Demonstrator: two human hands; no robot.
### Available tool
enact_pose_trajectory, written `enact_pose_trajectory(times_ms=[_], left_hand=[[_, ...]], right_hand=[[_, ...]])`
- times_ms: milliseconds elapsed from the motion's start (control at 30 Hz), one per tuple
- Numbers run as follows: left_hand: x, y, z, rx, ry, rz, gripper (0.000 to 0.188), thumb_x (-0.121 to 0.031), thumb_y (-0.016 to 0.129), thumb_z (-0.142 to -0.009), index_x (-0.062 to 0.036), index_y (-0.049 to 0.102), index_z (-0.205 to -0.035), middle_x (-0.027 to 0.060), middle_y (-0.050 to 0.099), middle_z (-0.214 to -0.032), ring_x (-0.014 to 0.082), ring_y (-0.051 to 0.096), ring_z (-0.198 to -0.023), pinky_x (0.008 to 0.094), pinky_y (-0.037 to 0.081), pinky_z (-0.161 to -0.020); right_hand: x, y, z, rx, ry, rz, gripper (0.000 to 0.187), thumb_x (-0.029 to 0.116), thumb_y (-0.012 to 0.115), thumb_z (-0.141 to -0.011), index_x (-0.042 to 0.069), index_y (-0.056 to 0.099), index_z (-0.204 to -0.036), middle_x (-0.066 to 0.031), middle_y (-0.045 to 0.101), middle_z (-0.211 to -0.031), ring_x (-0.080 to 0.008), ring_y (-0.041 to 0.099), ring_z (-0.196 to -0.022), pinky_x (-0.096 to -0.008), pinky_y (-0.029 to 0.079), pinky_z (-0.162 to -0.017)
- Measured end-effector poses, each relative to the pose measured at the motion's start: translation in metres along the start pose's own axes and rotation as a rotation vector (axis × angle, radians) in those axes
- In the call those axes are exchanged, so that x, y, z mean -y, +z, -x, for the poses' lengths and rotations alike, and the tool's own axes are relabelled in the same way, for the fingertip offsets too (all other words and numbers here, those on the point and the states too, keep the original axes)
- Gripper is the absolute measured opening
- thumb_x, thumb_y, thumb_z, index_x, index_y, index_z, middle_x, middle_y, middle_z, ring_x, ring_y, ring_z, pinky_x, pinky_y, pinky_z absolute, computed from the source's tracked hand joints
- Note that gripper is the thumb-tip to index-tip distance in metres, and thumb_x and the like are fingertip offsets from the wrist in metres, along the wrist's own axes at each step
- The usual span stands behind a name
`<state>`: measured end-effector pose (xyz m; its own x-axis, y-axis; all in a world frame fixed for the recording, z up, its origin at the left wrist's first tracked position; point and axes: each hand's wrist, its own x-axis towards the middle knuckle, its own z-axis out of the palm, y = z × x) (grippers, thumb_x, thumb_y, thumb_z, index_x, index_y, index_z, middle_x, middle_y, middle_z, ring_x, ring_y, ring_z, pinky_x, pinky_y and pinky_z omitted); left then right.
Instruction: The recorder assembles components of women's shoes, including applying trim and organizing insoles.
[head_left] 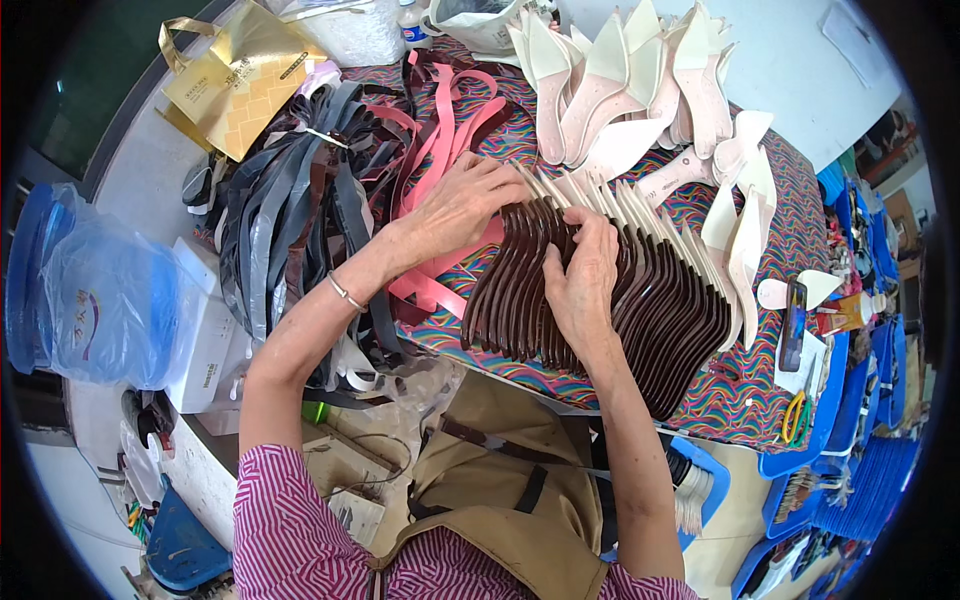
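A long row of shoe insoles [660, 325] stands on edge, packed side by side, with dark brown curved edges toward me and pale tips at the far side. My left hand [475, 200] is closed on the far left end of the row, fingers curled over the pale tips. My right hand [585, 280] lies over the row's middle, thumb and fingers gripping several brown edges. How many pieces each hand grips is hidden. Loose pale insoles [605, 95] are piled behind the row, with more pale ones [745, 230] to its right.
A patterned cloth [790, 220] covers the table. Dark strips [285, 200] lie bundled at left, beside pink ribbons [440, 150]. Behind them stands a gold bag [235, 85]. Yellow-handled scissors [795, 418] and a phone [793, 325] lie at right. Blue trays [870, 485] are stacked beyond.
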<state>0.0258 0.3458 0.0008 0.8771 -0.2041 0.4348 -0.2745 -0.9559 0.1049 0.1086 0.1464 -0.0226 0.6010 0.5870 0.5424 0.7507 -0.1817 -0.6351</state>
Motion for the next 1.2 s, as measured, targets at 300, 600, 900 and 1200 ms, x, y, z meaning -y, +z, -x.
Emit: enact_pose_trajectory(times_ms=[300,600,900,1200], left_hand=[[-0.006,-0.010,-0.008,0.102,-0.003,-0.109,0.059,0.003,0.067,-0.067,-0.0182,0.058,-0.122,0.0028,0.054,-0.112,0.0249,0.055,-0.107,0.0397,0.042,-0.084],[-0.010,-0.010,-0.021,0.143,0.062,-0.166,0.053,0.006,0.064,-0.065,-0.0091,0.060,-0.116,0.0051,0.056,-0.118,0.0260,0.053,-0.109,0.0386,0.039,-0.091],[-0.023,-0.003,-0.014,0.005,-0.059,-0.027,0.078,0.011,0.061,-0.063,-0.0138,0.050,-0.136,0.0078,0.055,-0.123,0.0279,0.052,-0.114,0.0439,0.037,-0.101],[-0.035,-0.012,-0.029,0.180,0.012,-0.118,0.082,0.011,0.064,-0.059,-0.0160,0.051,-0.135,0.0069,0.054,-0.126,0.0287,0.050,-0.118,0.0428,0.036,-0.103]], right_hand=[[0.000,-0.001,0.002,0.030,0.044,-0.068,0.044,-0.008,0.063,-0.073,-0.001,0.051,-0.115,-0.0214,0.056,-0.107,-0.0393,0.053,-0.099,-0.0466,0.043,-0.086],[-0.001,-0.029,0.002,0.036,0.293,-0.490,0.036,-0.004,0.060,-0.084,-0.002,0.053,-0.119,-0.0119,0.060,-0.107,-0.0217,0.060,-0.099,-0.0326,0.047,-0.091],[-0.019,-0.134,0.078,-0.284,0.314,-0.020,0.033,-0.010,0.060,-0.084,0.000,0.057,-0.115,-0.0111,0.060,-0.108,-0.0210,0.058,-0.098,-0.0320,0.045,-0.092],[-0.039,-0.142,0.133,-0.363,0.402,0.020,0.034,-0.001,0.059,-0.091,0.001,0.051,-0.124,-0.0093,0.051,-0.120,-0.0170,0.050,-0.103,-0.0306,0.041,-0.092]])
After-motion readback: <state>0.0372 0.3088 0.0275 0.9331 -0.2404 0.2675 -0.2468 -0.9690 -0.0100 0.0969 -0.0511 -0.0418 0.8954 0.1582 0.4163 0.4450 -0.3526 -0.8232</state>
